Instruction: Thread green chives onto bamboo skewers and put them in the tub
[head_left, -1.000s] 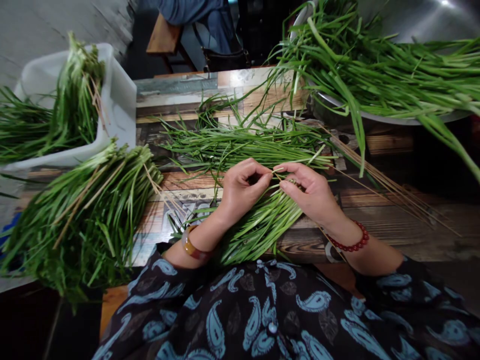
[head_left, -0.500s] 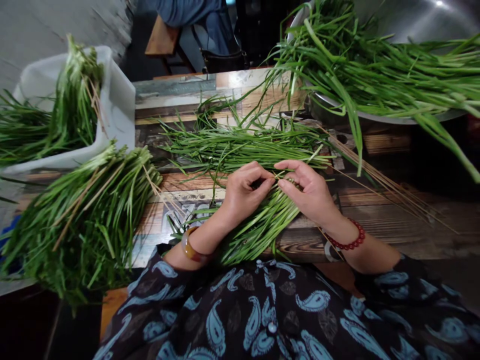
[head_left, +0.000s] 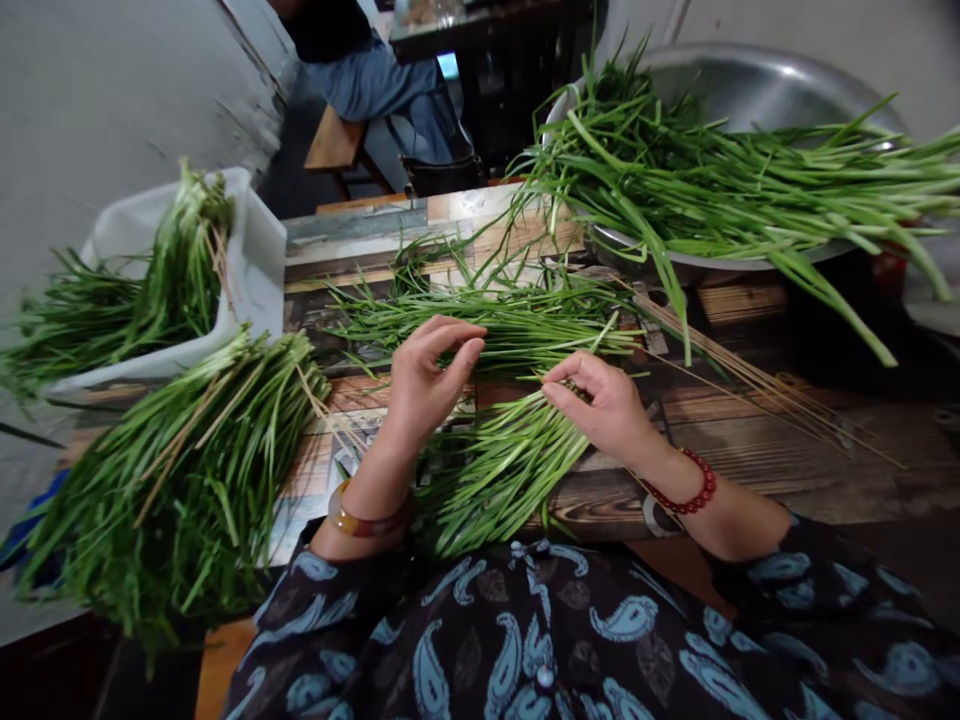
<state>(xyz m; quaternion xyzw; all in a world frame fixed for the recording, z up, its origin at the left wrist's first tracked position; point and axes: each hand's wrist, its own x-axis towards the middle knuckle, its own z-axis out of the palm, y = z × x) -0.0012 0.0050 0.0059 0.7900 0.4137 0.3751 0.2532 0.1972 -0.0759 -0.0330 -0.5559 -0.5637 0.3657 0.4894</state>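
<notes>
My left hand (head_left: 433,378) is raised over the table with nothing visible in it, thumb and forefinger apart. My right hand (head_left: 598,402) pinches at the pale stem ends of a bunch of garlic chives (head_left: 510,465); a thin chive stalk seems to be between its thumb and forefinger. This bunch lies slanted in front of me, leaf ends toward my body. Beyond both hands, a loose layer of garlic chives (head_left: 517,325) stretches across the table. Part of the bunch's stem end is hidden behind my right hand.
Thin sticks (head_left: 757,375) lie at the right. A large metal basin (head_left: 780,85) heaped with chives stands back right. At left are a white plastic bin (head_left: 262,255) with chives and a pile of skewered chive bunches (head_left: 202,480). A seated person (head_left: 382,80) is beyond the table.
My left hand has come away from my right hand, moving left, and its fingers have parted. The right hand's fingers have closed together. The view has tilted up slightly.
</notes>
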